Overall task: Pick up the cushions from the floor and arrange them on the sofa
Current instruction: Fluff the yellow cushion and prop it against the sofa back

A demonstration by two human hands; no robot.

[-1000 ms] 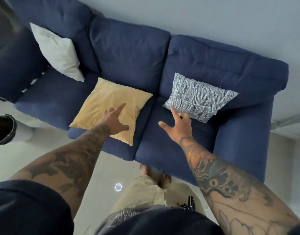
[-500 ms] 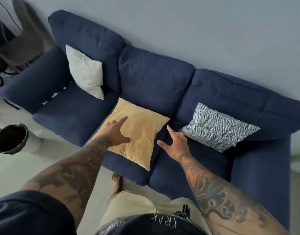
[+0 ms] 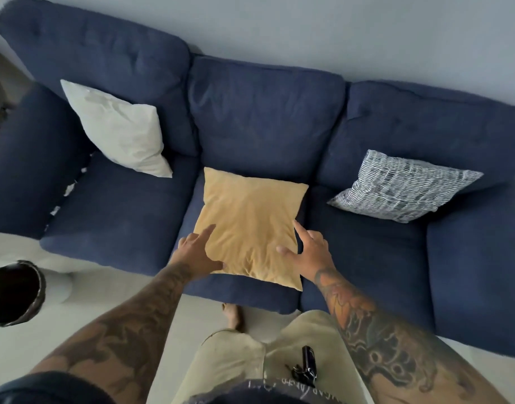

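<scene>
A yellow cushion lies flat on the middle seat of the dark blue sofa. My left hand rests open at the cushion's near left edge, fingers spread. My right hand is open at its near right edge, thumb on the fabric. Neither hand grips it. A white cushion leans against the left backrest. A blue-and-white patterned cushion leans in the right corner.
A round dark bin stands on the pale floor at the left, in front of the sofa's left arm. My bare foot is on the floor by the sofa's front edge. A grey wall runs behind the sofa.
My view has swung to face the sofa squarely. My right hand moved left from near the patterned cushion to the yellow cushion's right edge. The left hand stayed at its left edge.
</scene>
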